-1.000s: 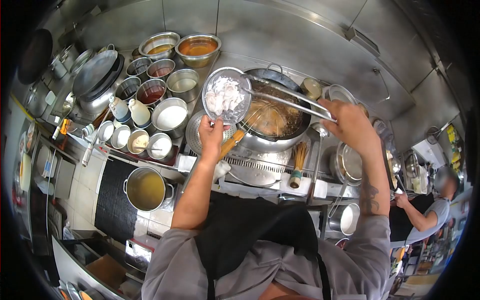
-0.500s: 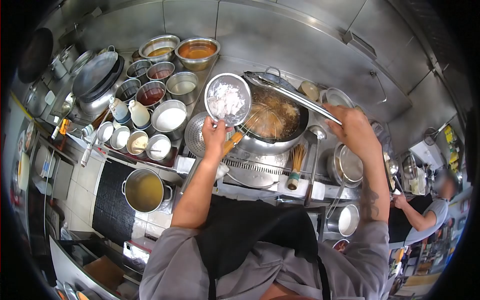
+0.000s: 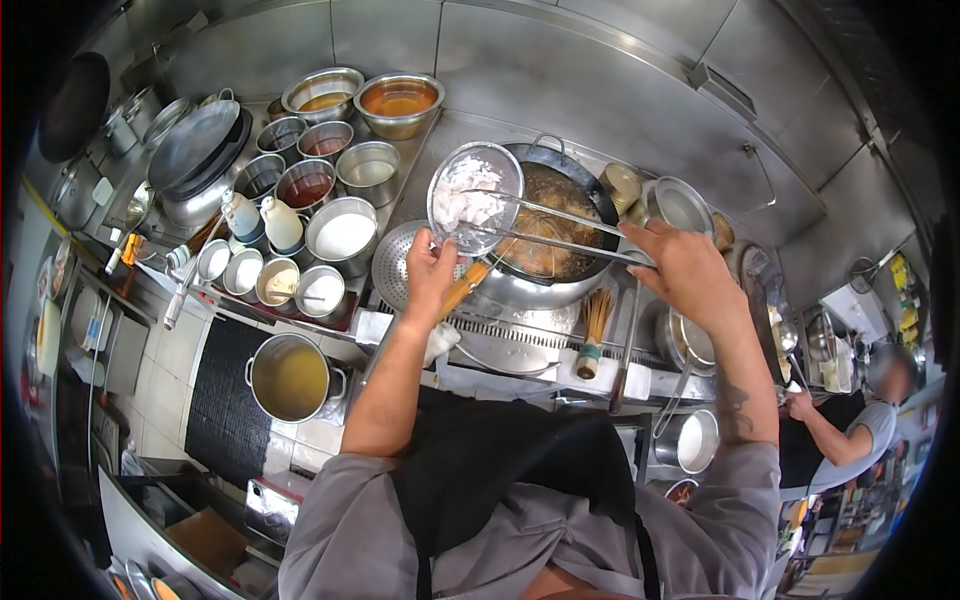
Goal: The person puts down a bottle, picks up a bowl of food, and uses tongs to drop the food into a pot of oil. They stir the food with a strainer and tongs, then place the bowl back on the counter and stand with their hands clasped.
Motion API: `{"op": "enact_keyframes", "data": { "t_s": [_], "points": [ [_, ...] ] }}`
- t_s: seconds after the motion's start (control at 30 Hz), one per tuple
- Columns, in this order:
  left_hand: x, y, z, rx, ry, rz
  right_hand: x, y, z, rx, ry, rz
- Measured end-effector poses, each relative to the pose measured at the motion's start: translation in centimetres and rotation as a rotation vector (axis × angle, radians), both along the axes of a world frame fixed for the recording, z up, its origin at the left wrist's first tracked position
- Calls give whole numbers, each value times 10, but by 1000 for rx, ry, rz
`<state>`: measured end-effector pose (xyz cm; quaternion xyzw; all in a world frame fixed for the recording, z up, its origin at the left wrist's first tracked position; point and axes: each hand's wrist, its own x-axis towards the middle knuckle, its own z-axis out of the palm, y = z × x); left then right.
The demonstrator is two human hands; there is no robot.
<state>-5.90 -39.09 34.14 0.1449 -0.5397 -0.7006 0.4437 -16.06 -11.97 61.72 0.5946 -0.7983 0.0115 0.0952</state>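
My left hand [image 3: 432,278] grips the near rim of a metal bowl [image 3: 507,168], tilted toward me and holding white, flour-coated pieces [image 3: 468,205]. In my right hand [image 3: 682,270] are long metal tongs [image 3: 572,217]. Their arms stand apart, one tip over the white pieces and the other near the bowl's lower edge. Under the tongs sits a wok [image 3: 606,200] of dark bubbling oil with browned food [image 3: 540,258] in it. A wire skimmer with a wooden handle [image 3: 463,290] rests across the wok's near left side, below the bowl.
Left of the wok are a perforated strainer [image 3: 392,268], seasoning containers [image 3: 340,232] and squeeze bottles [image 3: 282,226]. A bamboo brush [image 3: 594,332] and a ladle handle [image 3: 625,360] lie at the right front. A stockpot [image 3: 290,380] stands low left. Another person [image 3: 845,430] works at far right.
The tongs have swung down and left from above the wok, opening, with their tips now at the bowl. The bowl has shifted slightly right and tilted.
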Motion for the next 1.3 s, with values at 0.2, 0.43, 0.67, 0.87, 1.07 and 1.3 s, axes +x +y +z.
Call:
{"op": "enact_keyframes", "data": {
  "t_s": [0.2,0.43,0.67,0.87,1.07,1.3],
  "points": [
    [3,3,16,-11,-62,5,5,-6,2,54,92,-28],
    [1,0,13,51,-75,-24,1,-3,-3,-2,117,-23],
    [-4,-10,-10,245,-108,36,-16,0,4,-107,4,-132],
    [1,-20,-25,390,-173,121,-91,-7,-36,-132,46,-113],
    [10,-29,-38,381,-251,103,-168,-51,-132,95,10,-285],
    [29,-22,-5,367,-136,124,-161,-74,-139,-133,-11,-378]
  ]
}}
